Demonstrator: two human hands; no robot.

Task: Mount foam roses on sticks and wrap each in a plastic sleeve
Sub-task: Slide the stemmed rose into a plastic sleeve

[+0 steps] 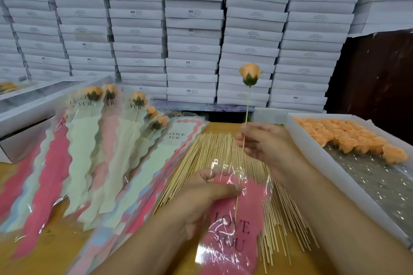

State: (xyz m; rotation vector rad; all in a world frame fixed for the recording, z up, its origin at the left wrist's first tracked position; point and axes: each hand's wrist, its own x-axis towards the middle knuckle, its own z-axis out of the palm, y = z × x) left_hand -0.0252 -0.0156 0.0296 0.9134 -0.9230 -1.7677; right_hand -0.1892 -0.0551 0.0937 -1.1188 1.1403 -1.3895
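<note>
- Right hand (263, 140) is pinching a thin stick (245, 118) and holding it upright; an orange foam rose (250, 73) is sitting on its top end.
- Left hand (207, 194) is gripping the open mouth of a pink plastic sleeve (234, 230) printed "LOVE YOU", and the lower end of the stick is going into it.
- Loose sticks (214, 149) are lying on the table under both hands.
- More orange roses (348, 136) are filling a white tray (312, 158) to the right.
- Wrapped roses (98, 118) are lying to the left.
</note>
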